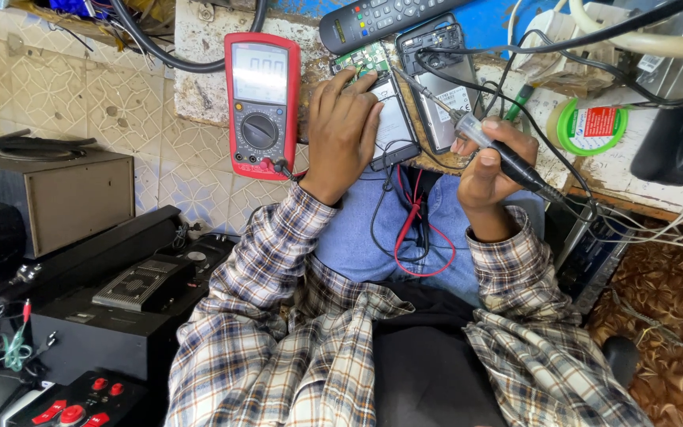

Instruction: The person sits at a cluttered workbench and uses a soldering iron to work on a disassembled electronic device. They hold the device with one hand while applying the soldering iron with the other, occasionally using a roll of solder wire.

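Note:
My left hand point(343, 130) presses down on an opened mobile phone point(393, 126) whose green circuit board point(364, 58) shows at its far end. My right hand point(490, 162) grips a soldering iron point(507, 158) by its black handle; the metal tip point(416, 88) points at the phone. A second opened phone point(440, 79) lies just right of the first. A red multimeter point(262, 104) stands left of my left hand, its red and black leads point(413, 229) hanging into my lap.
A black remote control point(385, 20) lies at the far edge. A green-rimmed solder spool point(590, 126) sits right, among white cables point(658, 229). A grey speaker box point(53, 194) and black electronics with red buttons point(81, 403) stand at left.

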